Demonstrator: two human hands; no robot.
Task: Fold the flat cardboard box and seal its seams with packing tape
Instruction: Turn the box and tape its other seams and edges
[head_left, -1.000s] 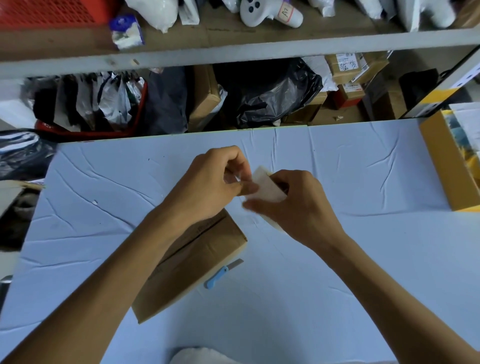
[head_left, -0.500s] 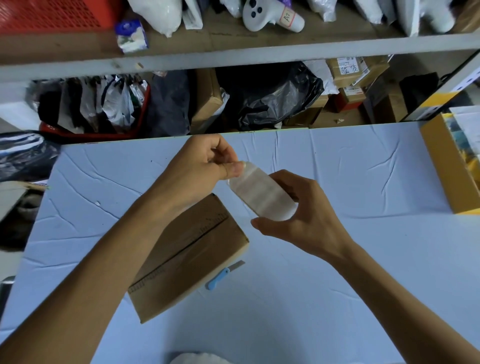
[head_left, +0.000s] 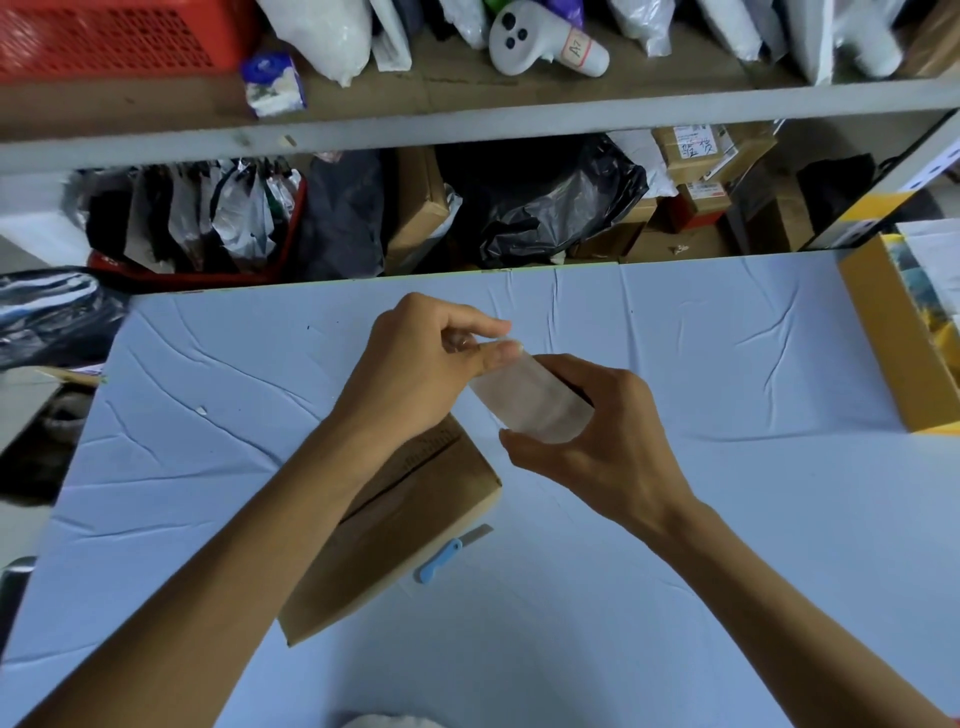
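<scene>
The table (head_left: 727, 519) in front of me has a wrinkled blue cover. The cardboard box (head_left: 405, 540) lies on it, partly under my left forearm, its top flaps closed along a middle seam. Above the box, my right hand (head_left: 597, 452) curls round the roll of packing tape (head_left: 524, 400), while my left hand (head_left: 410, 374) pinches the tape's end between thumb and forefinger. A small blue cutter (head_left: 447, 556) lies just beside the box's right edge.

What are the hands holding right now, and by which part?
The right hand grips a roll of clear packing tape round its lower end; the left hand pinches its upper end, apparently the loose tape end.
</scene>
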